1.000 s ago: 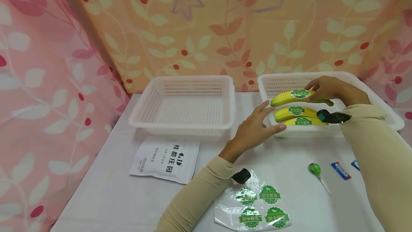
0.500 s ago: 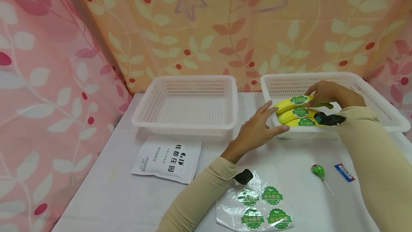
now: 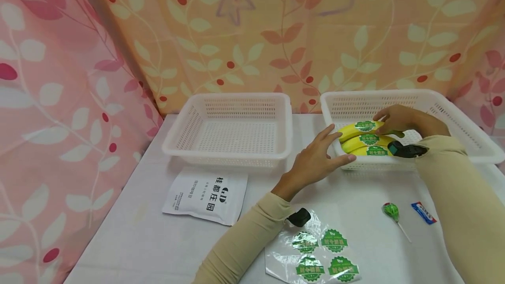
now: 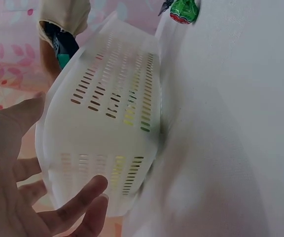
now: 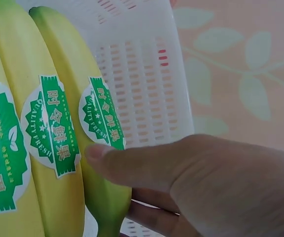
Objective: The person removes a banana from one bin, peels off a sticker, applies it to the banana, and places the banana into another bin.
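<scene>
In the head view my right hand reaches into the right white basket and holds the rearmost banana near its stem end. The right wrist view shows the thumb on this banana beside its green label, the other fingers behind it. Two more labelled bananas lie alongside, a middle banana and a front banana. At the basket's near left corner is my left hand, fingers and thumb spread about the rim. From the left wrist view, firm contact with the basket cannot be told.
A second white basket stands to the left, with a white printed pouch before it. Below my left forearm lies a clear sheet of green stickers. A green lollipop and a blue wrapped candy lie front right.
My right hand has lowered the rear banana down beside the other two, and its fingers still hold it. The left hand keeps its place at the basket corner. The head view has shifted slightly.
</scene>
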Demonstrator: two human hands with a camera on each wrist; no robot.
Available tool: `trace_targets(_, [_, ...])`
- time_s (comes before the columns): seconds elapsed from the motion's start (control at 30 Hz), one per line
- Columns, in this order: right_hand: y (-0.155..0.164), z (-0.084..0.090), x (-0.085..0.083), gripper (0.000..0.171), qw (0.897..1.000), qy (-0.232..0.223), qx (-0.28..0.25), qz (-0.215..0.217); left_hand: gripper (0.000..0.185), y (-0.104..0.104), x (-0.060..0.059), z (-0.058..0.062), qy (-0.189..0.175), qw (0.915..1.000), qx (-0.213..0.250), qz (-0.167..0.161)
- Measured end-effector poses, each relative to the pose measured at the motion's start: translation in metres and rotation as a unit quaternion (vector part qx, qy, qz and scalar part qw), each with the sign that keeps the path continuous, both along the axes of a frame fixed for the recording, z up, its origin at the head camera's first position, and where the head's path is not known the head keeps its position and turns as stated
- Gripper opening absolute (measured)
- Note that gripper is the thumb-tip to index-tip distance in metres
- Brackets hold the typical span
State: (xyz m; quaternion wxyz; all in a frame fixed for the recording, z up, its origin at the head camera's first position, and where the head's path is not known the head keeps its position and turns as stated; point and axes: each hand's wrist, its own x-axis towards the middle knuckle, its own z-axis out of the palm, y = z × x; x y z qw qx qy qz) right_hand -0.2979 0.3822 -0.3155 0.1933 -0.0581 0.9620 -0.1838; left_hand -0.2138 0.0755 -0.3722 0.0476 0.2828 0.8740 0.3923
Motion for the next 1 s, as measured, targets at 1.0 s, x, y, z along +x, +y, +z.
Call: trace_targets(1.0, [-0.025, 0.004, 0.109, 0.050, 0.975, 0.224, -0.003, 0.006, 0.075, -0.013, 0.014, 0.021, 0.041, 0.9955, -0.083, -0.023])
